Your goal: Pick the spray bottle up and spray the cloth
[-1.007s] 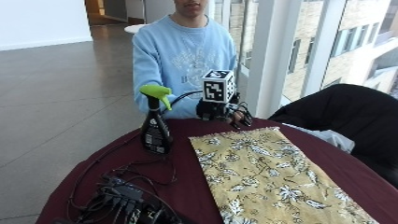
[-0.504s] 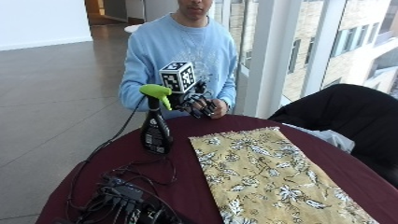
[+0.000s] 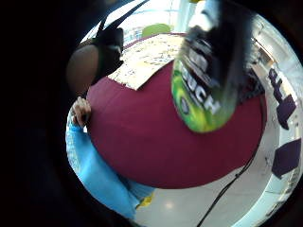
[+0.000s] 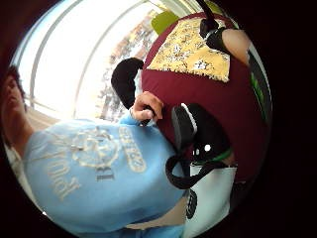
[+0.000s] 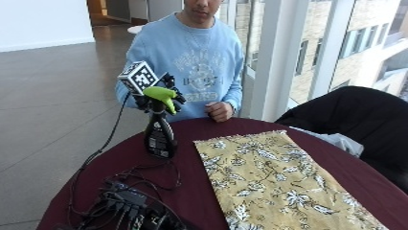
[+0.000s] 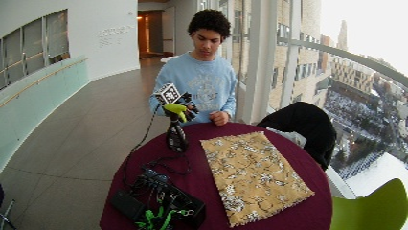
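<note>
Risk lay in tipping: the spray bottle (image 5: 159, 136) stood upright on the table (image 5: 191, 191), beside the cloth (image 5: 274, 177), while the gloved right hand (image 5: 167, 98) reached its green trigger head, grasp unclear, perhaps knocking it over

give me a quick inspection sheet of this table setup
surface: round maroon table, bottle and cloth both on it
job's things: spray bottle upright with green trigger head, standing apart from the patterned yellow cloth, which lies flat
clutter: black box with plugs at the table's near edge
grippers: gloved right hand behind the bottle's trigger head; whether its fingers hold it cannot be told; bare hand rests on the far table edge
cables: black cables run from the box over the table, one hangs off the edge to the glove
surroundings: dark chair beside the table, windows behind, tiled floor
</note>
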Motion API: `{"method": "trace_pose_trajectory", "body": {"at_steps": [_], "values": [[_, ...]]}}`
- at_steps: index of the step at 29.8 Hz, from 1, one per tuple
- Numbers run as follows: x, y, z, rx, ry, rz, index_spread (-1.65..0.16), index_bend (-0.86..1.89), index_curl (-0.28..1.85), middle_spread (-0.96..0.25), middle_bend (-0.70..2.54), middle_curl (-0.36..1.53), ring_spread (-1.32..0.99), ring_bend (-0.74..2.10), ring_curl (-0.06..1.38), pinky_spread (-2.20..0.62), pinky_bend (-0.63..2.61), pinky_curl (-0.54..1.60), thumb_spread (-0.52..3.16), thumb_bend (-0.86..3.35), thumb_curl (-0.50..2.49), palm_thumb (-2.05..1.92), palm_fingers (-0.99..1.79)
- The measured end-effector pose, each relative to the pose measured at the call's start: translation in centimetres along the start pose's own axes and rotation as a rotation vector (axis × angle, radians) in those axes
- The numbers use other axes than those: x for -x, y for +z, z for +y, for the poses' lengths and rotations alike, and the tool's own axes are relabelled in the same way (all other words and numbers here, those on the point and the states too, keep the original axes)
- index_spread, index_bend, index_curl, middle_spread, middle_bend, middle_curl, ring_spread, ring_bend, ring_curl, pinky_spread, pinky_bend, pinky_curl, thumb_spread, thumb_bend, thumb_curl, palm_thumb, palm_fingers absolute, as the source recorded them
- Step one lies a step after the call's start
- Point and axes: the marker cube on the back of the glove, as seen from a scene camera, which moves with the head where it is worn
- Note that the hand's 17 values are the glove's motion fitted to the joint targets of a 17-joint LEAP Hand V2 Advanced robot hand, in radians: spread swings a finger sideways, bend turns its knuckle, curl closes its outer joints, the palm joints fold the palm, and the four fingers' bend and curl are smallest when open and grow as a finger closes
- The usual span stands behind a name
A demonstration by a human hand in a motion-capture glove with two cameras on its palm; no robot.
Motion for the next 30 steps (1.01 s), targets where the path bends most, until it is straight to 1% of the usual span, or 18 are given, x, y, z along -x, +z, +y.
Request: {"method": "trace_pose_trajectory", "body": {"at_steps": [1, 3, 8, 14, 17, 21, 23, 27, 30], "values": [[-1.3, -0.7, 0.2, 0.030, -0.016, -0.023, -0.37, 0.16, 0.35, -0.06, 0.19, 0.34, -0.04, 0.26, 0.24, 0.18, 0.19, 0.30, 1.22, 0.09, 0.30, 0.68, 0.74], [-3.6, -1.9, 0.6, 0.055, 0.021, -0.052, -0.37, 0.16, 0.35, -0.06, 0.18, 0.34, -0.04, 0.27, 0.25, 0.18, 0.19, 0.31, 1.22, 0.08, 0.31, 0.68, 0.74], [-6.7, -3.8, 1.3, -0.003, 0.125, -0.130, -0.36, 0.15, 0.34, -0.06, 0.18, 0.34, -0.04, 0.29, 0.27, 0.16, 0.20, 0.32, 1.22, 0.06, 0.31, 0.69, 0.77], [-9.3, -4.7, 0.1, -0.139, 0.082, -0.270, -0.35, 0.15, 0.33, -0.06, 0.18, 0.35, -0.04, 0.29, 0.29, 0.16, 0.20, 0.33, 1.22, 0.03, 0.32, 0.70, 0.78], [-10.2, -4.8, -0.1, -0.158, 0.101, -0.340, -0.35, 0.15, 0.33, -0.06, 0.18, 0.35, -0.04, 0.28, 0.30, 0.16, 0.20, 0.33, 1.23, 0.02, 0.32, 0.70, 0.78], [-11.5, -4.2, -0.2, -0.195, 0.076, -0.440, -0.35, 0.15, 0.33, -0.06, 0.18, 0.35, -0.03, 0.28, 0.30, 0.16, 0.20, 0.34, 1.23, 0.01, 0.33, 0.70, 0.78], [-12.1, -4.0, -0.8, -0.210, 0.114, -0.483, -0.35, 0.15, 0.33, -0.05, 0.18, 0.35, -0.03, 0.28, 0.30, 0.16, 0.20, 0.34, 1.22, 0.00, 0.33, 0.71, 0.78], [-12.6, -3.5, -2.8, -0.190, 0.249, -0.554, -0.35, 0.14, 0.32, -0.05, 0.18, 0.35, -0.03, 0.29, 0.31, 0.15, 0.21, 0.34, 1.19, -0.01, 0.33, 0.72, 0.78], [-12.9, -2.7, -4.4, -0.168, 0.262, -0.604, -0.35, 0.13, 0.31, -0.05, 0.18, 0.36, -0.03, 0.30, 0.32, 0.15, 0.22, 0.35, 1.17, -0.01, 0.34, 0.73, 0.78]]}}
